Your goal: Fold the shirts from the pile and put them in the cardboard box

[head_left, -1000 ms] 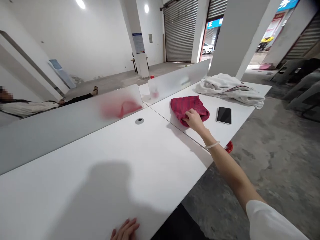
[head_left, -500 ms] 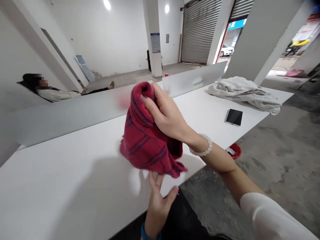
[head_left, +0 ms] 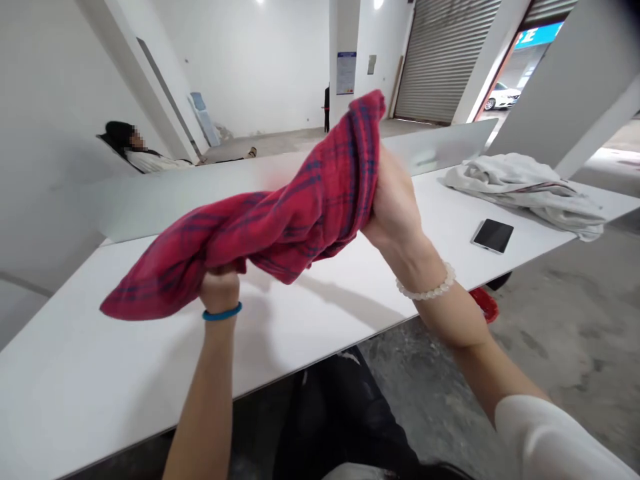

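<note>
A red plaid cloth [head_left: 280, 220] with dark blue lines, perhaps a garment, is held up above the white table [head_left: 300, 320]. It is stretched and twisted between both hands. My right hand [head_left: 397, 200], with a pale bead bracelet at the wrist, grips the raised, folded end on the right; most of its fingers are behind or inside the fabric. Under the left part of the cloth, my left hand [head_left: 220, 290] is closed on it, its fingers mostly covered by the fabric. The left end of the cloth hangs past that hand to a pointed corner.
At the table's right lie a black-screened phone-like device [head_left: 493, 235] and a crumpled light grey cloth [head_left: 525, 187]. A frosted divider [head_left: 165, 207] runs along the far edge; beyond it a person [head_left: 150, 157] reclines. A red bin [head_left: 485, 305] stands below the right edge.
My left hand has gone from open below the cloth to gripping it farther left. My right hand has risen to the right, stretching the bunched cloth out sideways. The view has shifted left.
</note>
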`<state>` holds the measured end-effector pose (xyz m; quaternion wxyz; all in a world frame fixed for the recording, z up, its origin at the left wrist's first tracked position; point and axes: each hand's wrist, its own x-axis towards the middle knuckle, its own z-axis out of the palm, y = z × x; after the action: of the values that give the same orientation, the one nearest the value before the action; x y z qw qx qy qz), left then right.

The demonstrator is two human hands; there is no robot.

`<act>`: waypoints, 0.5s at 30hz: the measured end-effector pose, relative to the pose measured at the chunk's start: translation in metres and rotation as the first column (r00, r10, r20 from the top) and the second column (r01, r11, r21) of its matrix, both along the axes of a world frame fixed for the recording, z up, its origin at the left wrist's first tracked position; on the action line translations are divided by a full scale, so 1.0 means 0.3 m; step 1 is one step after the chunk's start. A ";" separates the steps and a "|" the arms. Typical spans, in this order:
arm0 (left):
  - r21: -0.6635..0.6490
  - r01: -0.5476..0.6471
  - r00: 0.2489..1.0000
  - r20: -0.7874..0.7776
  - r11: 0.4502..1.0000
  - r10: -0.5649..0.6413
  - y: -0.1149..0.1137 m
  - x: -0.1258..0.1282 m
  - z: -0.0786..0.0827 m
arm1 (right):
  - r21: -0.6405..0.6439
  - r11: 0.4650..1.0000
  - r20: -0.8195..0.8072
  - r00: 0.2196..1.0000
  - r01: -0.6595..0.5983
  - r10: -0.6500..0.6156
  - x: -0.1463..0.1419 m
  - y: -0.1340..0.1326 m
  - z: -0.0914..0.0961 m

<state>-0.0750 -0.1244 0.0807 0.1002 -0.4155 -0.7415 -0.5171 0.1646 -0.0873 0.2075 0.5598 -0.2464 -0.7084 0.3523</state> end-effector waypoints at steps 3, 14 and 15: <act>0.137 -0.076 0.990 -0.104 0.988 0.091 -0.084 -0.066 0.096 | -0.064 0.998 -0.130 0.991 0.005 -0.013 0.043 0.117 -0.027; -0.515 0.360 0.856 -0.151 0.778 -0.495 -0.204 -0.139 -0.103 | -0.358 0.852 0.106 0.923 0.382 -0.369 0.093 0.440 -0.337; -0.565 0.437 0.796 -0.121 0.700 -0.593 -0.201 -0.118 -0.169 | -0.331 0.861 0.189 0.921 0.386 -0.340 0.097 0.434 -0.376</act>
<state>-0.1103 -0.1847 0.0299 -0.0549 -0.6911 -0.6790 -0.2416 0.1937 0.0428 0.0948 0.5160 -0.4958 -0.6053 0.3487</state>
